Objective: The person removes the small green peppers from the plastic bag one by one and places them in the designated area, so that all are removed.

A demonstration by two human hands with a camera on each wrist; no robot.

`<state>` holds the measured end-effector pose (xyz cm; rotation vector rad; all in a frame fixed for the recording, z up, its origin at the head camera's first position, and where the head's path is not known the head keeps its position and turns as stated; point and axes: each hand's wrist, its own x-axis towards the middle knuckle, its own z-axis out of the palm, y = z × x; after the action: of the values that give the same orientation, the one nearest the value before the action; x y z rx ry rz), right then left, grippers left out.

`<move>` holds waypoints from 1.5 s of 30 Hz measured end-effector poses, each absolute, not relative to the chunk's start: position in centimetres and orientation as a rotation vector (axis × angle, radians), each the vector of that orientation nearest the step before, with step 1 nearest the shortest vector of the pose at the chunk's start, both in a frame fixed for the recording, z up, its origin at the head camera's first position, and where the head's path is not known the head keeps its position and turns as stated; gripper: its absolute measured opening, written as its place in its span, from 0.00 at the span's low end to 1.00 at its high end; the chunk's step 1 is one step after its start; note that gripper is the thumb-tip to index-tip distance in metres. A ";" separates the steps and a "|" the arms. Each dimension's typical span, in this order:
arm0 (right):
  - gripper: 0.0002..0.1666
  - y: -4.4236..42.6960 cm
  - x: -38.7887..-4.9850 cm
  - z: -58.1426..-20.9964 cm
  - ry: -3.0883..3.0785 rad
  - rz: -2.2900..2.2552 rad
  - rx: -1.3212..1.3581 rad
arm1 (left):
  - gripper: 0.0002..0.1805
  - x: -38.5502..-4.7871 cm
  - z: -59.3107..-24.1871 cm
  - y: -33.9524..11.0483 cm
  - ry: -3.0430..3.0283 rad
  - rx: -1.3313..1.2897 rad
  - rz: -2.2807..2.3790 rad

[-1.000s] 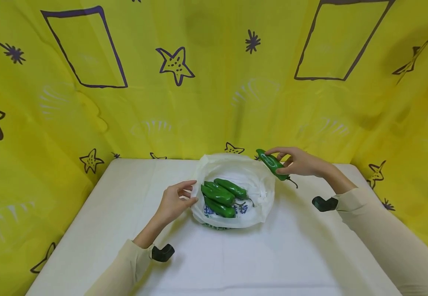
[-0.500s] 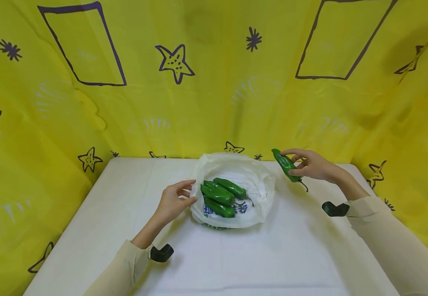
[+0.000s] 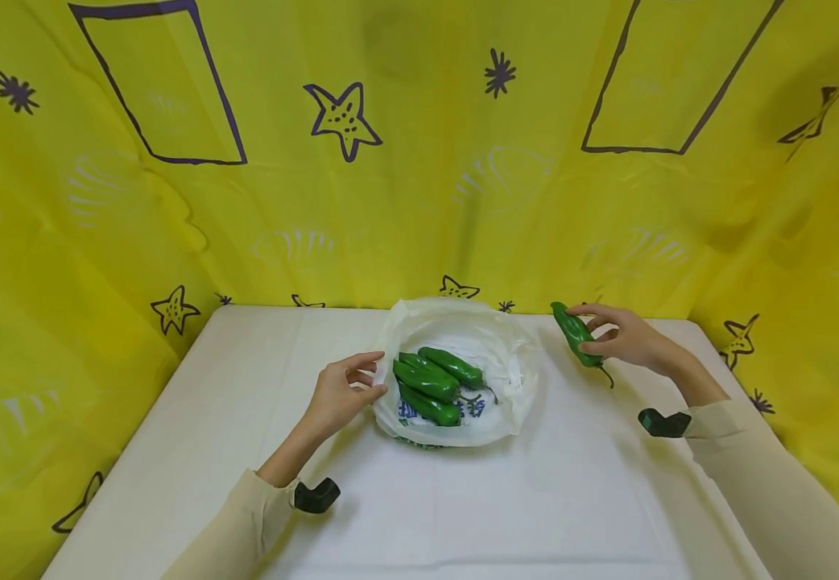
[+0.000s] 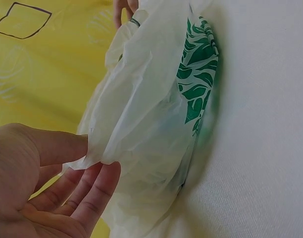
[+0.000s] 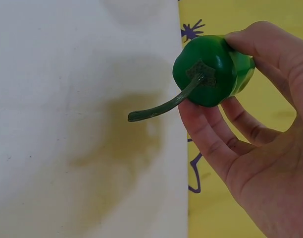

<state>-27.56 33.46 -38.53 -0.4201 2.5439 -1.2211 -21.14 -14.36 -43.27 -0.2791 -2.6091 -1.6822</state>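
In the head view my right hand (image 3: pixel 626 338) holds a green pepper (image 3: pixel 575 334) over the table, to the right of the plastic bag. The right wrist view shows the pepper's stem end (image 5: pixel 206 69) toward the camera, with the thumb on one side and fingers on the other. A whitish translucent plastic bag (image 3: pixel 510 403) stands with its mouth wide, several green peppers (image 3: pixel 430 379) lying inside. At the bag's left rim is my left hand (image 3: pixel 336 395). The left wrist view has its thumb and fingers pinching the bag's edge (image 4: pixel 99 148).
A white-covered table (image 3: pixel 419 507) lies under everything. Yellow curtain (image 3: pixel 419 201) with starfish drawings hangs behind and along both sides. Dark wrist-worn devices (image 3: pixel 316 495) sit at both cuffs. Green leaf print (image 4: pixel 198 69) shows on the bag's outside.
My right hand has carried the pepper rightward away from the bag's right rim, and lately a little lower. The left hand and the peppers in the bag have stayed in place.
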 end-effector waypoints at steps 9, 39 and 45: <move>0.42 34.0 -27.4 -40.0 2.554 -1.238 -0.372 | 0.30 -21.0 -43.2 -14.3 -2.609 -0.274 -1.681; 0.43 33.8 -27.2 -42.2 2.570 -1.147 -0.278 | 0.29 -21.0 -43.5 -14.3 -2.612 -0.275 -1.670; 0.42 33.7 -27.4 -42.4 2.570 -1.148 -0.270 | 0.29 -21.0 -43.4 -14.2 -2.607 -0.280 -1.672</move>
<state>-27.39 33.74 -42.40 -0.2701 2.5695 -1.1480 -21.03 -14.22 -43.37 -0.2803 -2.6072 -1.6721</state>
